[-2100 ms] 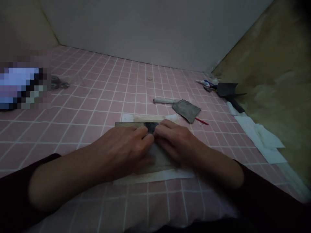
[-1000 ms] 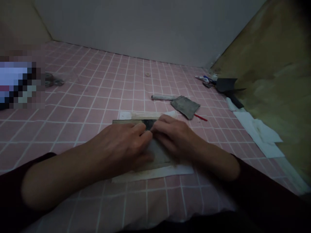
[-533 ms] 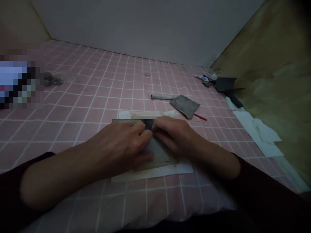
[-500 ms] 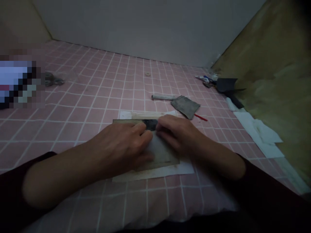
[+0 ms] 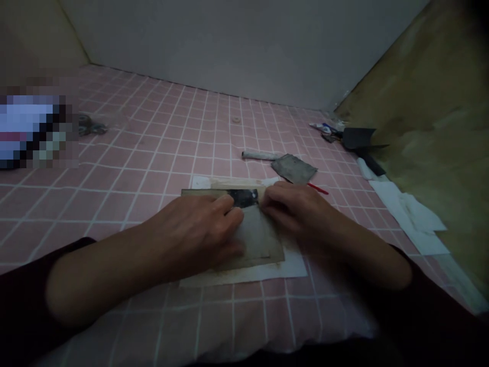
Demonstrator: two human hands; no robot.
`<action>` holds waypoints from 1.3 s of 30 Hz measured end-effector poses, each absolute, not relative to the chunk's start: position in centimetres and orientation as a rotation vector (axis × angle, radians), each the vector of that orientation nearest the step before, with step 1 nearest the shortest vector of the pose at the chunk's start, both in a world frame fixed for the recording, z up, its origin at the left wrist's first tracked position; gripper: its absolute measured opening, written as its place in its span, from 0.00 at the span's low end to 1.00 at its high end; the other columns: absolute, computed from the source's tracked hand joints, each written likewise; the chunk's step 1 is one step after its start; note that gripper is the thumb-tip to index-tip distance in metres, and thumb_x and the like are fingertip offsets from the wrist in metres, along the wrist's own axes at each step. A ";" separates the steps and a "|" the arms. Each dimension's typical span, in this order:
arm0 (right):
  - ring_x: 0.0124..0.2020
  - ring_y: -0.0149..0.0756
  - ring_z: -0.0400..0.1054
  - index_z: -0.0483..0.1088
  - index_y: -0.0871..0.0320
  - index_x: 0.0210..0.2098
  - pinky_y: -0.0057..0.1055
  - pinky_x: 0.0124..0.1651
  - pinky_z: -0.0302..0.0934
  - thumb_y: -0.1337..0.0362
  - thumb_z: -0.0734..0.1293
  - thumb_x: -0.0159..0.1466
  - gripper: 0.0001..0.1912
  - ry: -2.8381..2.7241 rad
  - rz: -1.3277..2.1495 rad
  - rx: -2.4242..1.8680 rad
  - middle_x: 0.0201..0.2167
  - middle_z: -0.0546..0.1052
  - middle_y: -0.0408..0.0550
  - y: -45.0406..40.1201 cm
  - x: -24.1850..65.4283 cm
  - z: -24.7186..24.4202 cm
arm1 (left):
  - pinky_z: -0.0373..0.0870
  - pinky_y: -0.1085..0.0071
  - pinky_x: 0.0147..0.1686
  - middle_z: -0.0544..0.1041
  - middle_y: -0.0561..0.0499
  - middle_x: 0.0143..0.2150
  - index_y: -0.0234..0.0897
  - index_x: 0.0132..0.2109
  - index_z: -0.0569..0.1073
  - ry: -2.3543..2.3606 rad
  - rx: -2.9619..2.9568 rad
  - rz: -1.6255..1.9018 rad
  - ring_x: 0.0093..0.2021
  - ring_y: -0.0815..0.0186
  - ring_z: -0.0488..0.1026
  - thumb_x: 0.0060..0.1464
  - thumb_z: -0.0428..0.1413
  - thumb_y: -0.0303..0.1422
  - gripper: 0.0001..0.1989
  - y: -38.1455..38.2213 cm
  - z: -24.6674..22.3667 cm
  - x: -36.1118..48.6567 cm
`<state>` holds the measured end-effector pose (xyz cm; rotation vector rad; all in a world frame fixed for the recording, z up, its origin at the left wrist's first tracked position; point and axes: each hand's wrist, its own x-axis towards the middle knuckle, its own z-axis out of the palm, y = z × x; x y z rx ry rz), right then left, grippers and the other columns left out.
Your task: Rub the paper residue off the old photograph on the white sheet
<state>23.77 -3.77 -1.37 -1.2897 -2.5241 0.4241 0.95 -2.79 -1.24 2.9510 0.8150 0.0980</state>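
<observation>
In the head view a grey-beige flat sheet [image 5: 263, 239] lies on white, brown-stained paper [image 5: 294, 267]. Across the sheet's upper part runs a short black strip [image 5: 244, 198] with a pale spot near its right end. My left hand [image 5: 198, 224] rests on the sheet, its fingers curled and closed at the strip's left end. Just right of the strip, my right hand [image 5: 294, 206] has its fingers pinched together. Whatever they hold is hidden.
Beyond my hands lie a grey roll [image 5: 260, 155], a stack of grey squares [image 5: 294, 169] and a thin red stick [image 5: 318, 188]. White paper [image 5: 405, 214] and black pieces [image 5: 359, 138] lie along the right wall. A pixelated patch [image 5: 30, 127] covers the far left.
My right hand has shifted right along the sheet, so more of the black strip shows, including its right end. My left hand stays at the strip. The view has shifted slightly.
</observation>
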 end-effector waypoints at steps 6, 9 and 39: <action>0.32 0.33 0.62 0.61 0.57 0.33 0.29 0.37 0.54 0.71 0.60 0.65 0.05 -2.486 0.444 -1.175 0.30 0.68 0.44 -3.9 23.1 -1.7 | 0.58 0.67 0.26 0.70 0.50 0.34 0.38 0.34 0.65 0.833 2.961 0.070 0.31 0.61 0.68 0.57 0.55 0.39 0.10 -2.7 -1.1 1.0; 0.31 0.32 0.61 0.60 0.57 0.30 0.29 0.35 0.53 0.73 0.61 0.63 0.07 -2.516 0.442 -1.265 0.28 0.67 0.43 -3.9 23.8 -1.4 | 0.58 0.67 0.26 0.70 0.50 0.34 0.38 0.35 0.66 0.819 2.964 0.067 0.30 0.62 0.68 0.58 0.55 0.39 0.10 -2.8 -1.1 1.0; 0.33 0.33 0.62 0.62 0.58 0.34 0.29 0.37 0.55 0.71 0.60 0.65 0.04 -2.466 0.438 -1.151 0.32 0.69 0.45 -3.7 22.7 -1.9 | 0.60 0.67 0.27 0.70 0.49 0.34 0.37 0.35 0.66 0.813 2.982 0.073 0.31 0.61 0.68 0.57 0.55 0.38 0.09 -2.7 -1.1 1.0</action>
